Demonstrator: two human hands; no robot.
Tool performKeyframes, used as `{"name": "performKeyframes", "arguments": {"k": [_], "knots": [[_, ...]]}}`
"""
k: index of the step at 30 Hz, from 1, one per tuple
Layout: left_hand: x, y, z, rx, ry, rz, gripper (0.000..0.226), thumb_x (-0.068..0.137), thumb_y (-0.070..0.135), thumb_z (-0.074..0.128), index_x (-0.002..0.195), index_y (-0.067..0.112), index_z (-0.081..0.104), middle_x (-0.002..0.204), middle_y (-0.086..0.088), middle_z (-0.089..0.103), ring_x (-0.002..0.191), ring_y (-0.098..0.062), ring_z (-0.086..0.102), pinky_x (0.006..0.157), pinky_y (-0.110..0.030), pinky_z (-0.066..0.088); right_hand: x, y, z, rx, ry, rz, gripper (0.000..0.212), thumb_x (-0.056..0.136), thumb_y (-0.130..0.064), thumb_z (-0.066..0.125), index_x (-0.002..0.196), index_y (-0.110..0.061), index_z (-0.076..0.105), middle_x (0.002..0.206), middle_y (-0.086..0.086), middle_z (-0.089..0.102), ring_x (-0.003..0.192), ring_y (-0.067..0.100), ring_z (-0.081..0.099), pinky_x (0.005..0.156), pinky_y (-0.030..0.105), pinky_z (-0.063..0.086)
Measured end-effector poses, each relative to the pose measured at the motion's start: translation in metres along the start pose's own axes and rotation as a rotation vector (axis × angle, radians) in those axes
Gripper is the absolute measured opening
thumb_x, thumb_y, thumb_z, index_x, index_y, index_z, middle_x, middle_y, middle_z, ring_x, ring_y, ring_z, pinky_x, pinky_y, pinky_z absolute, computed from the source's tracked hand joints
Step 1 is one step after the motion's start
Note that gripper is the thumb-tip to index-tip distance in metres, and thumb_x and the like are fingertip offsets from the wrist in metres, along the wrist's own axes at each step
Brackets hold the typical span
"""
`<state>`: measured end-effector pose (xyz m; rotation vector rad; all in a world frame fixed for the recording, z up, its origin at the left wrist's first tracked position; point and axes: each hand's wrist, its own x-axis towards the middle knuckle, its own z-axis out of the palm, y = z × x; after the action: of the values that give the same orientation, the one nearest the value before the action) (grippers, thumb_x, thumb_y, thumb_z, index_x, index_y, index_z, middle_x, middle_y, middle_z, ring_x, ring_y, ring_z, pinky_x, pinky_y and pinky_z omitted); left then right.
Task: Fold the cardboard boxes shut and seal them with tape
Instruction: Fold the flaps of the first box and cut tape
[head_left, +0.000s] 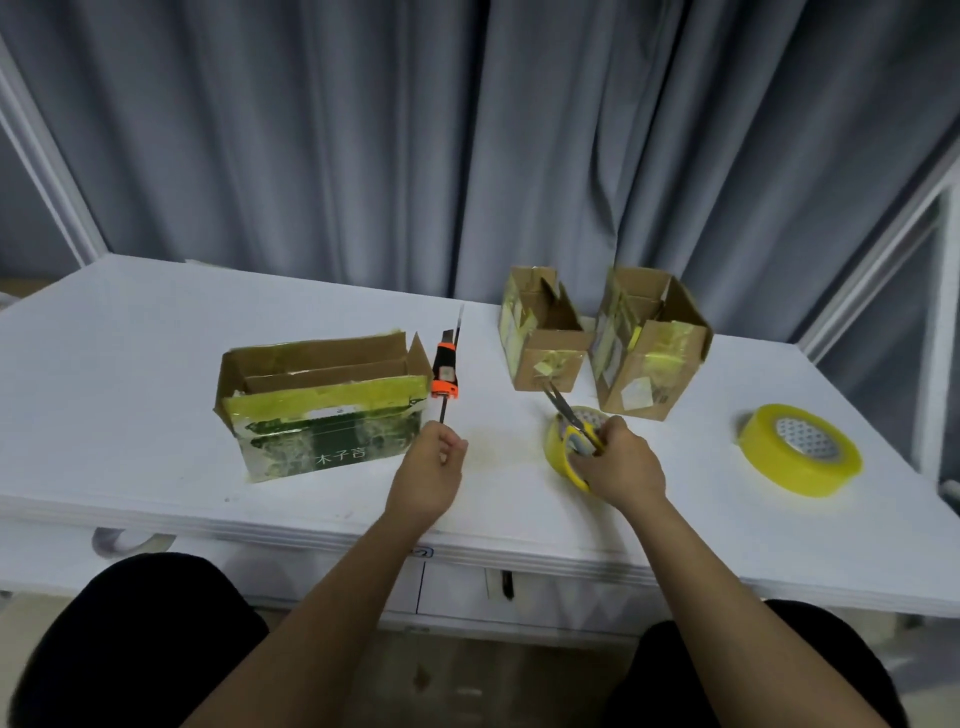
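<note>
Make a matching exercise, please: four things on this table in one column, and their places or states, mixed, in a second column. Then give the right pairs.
Things:
1. knife
2. scissors
3. green box
4. tape roll

Places or states:
A. lies alone at the table's far right
B. held by the right hand
C. open, left of the knife
D. gripped at its lower end by the left hand

Pairs: 1-D, 2-B, 3-C, 4-A
</note>
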<state>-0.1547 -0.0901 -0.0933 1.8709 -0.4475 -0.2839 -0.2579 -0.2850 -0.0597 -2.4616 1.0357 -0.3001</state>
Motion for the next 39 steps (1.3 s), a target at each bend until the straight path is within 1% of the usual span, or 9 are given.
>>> {"name": "performKeyframes", "arguments": {"k": [4, 7, 11, 15, 20, 25, 30, 34, 39], "knots": [[0.01, -0.005, 0.002, -0.019, -0.005, -0.004, 0.019, 0.095, 0.019, 0.054, 0.079, 0.026, 0.045, 0.08, 0.001, 0.05, 0.078, -0.027, 0.056, 0.082, -0.053, 0.051, 0.002, 0.008, -0.015, 0.122, 0.106, -0.044, 0.035, 0.081, -0.044, 0.066, 0.092, -0.016, 0.047, 0.09, 0.007, 0.064, 0.08, 0.028, 0.055, 0.062, 0.032, 0.039], [0.014, -0.004, -0.002, -0.006, -0.016, 0.036, 0.017, 0.095, 0.02, 0.054, 0.08, 0.026, 0.047, 0.079, 0.001, 0.05, 0.073, -0.022, 0.055, 0.078, -0.051, 0.051, 0.005, 0.003, -0.031, -0.015, 0.132, -0.186, 0.04, 0.077, -0.05, 0.068, 0.095, -0.019, 0.052, 0.088, 0.007, 0.064, 0.085, 0.032, 0.059, 0.061, 0.032, 0.039], [0.021, 0.008, -0.004, 0.072, -0.006, 0.113, 0.02, 0.095, 0.021, 0.051, 0.077, 0.03, 0.047, 0.076, 0.002, 0.052, 0.073, -0.026, 0.06, 0.06, -0.037, 0.046, 0.014, -0.008, -0.048, -0.352, 0.033, -0.377, 0.045, 0.078, -0.051, 0.063, 0.108, -0.017, 0.055, 0.104, 0.01, 0.064, 0.099, 0.033, 0.057, 0.069, 0.033, 0.04], [0.026, 0.018, -0.006, 0.115, 0.016, 0.143, 0.024, 0.096, 0.02, 0.049, 0.075, 0.03, 0.045, 0.075, 0.003, 0.053, 0.072, -0.027, 0.059, 0.064, -0.04, 0.048, 0.022, -0.018, -0.068, -0.467, -0.075, -0.491, 0.049, 0.077, -0.048, 0.065, 0.114, -0.018, 0.053, 0.109, 0.008, 0.063, 0.104, 0.03, 0.055, 0.076, 0.032, 0.039], [0.024, 0.02, -0.005, 0.165, 0.041, 0.128, 0.01, 0.097, 0.02, 0.048, 0.087, 0.019, 0.049, 0.076, 0.001, 0.055, 0.073, -0.026, 0.059, 0.066, -0.04, 0.05, 0.029, -0.041, -0.085, -0.666, -0.194, -0.58, 0.047, 0.077, -0.049, 0.064, 0.115, -0.022, 0.055, 0.101, 0.001, 0.062, 0.097, 0.024, 0.054, 0.068, 0.029, 0.038], [0.023, 0.02, -0.005, 0.306, 0.086, 0.147, 0.006, 0.096, 0.018, 0.047, 0.091, 0.019, 0.05, 0.079, 0.001, 0.057, 0.071, -0.02, 0.056, 0.062, -0.033, 0.046, 0.037, -0.06, -0.093, -0.873, -0.224, -0.643, 0.049, 0.074, -0.051, 0.066, 0.114, -0.024, 0.056, 0.103, 0.002, 0.063, 0.093, 0.021, 0.054, 0.064, 0.028, 0.036], [0.023, 0.022, -0.004, 0.349, 0.081, 0.171, 0.006, 0.098, 0.02, 0.045, 0.093, 0.019, 0.049, 0.08, -0.001, 0.057, 0.07, -0.021, 0.055, 0.06, -0.032, 0.043, 0.046, -0.082, -0.096, -1.026, -0.311, -0.676, 0.046, 0.074, -0.05, 0.069, 0.108, -0.022, 0.057, 0.09, -0.002, 0.056, 0.086, 0.019, 0.054, 0.056, 0.027, 0.036], [0.022, 0.021, -0.004, 0.348, 0.084, 0.181, 0.01, 0.099, 0.021, 0.044, 0.095, 0.014, 0.051, 0.087, -0.004, 0.058, 0.073, -0.022, 0.053, 0.06, -0.033, 0.041, 0.048, -0.101, -0.092, -1.096, -0.37, -0.692, 0.044, 0.073, -0.047, 0.073, 0.104, -0.02, 0.057, 0.08, -0.004, 0.049, 0.083, 0.02, 0.054, 0.066, 0.031, 0.047], [0.019, 0.021, -0.005, 0.38, 0.089, 0.178, 0.009, 0.098, 0.018, 0.043, 0.095, 0.016, 0.051, 0.092, -0.001, 0.057, 0.074, -0.022, 0.055, 0.063, -0.036, 0.046, 0.043, -0.115, -0.083, -1.151, -0.383, -0.789, 0.041, 0.075, -0.038, 0.076, 0.106, -0.016, 0.06, 0.073, -0.009, 0.032, 0.081, 0.018, 0.047, 0.063, 0.03, 0.042]]}}
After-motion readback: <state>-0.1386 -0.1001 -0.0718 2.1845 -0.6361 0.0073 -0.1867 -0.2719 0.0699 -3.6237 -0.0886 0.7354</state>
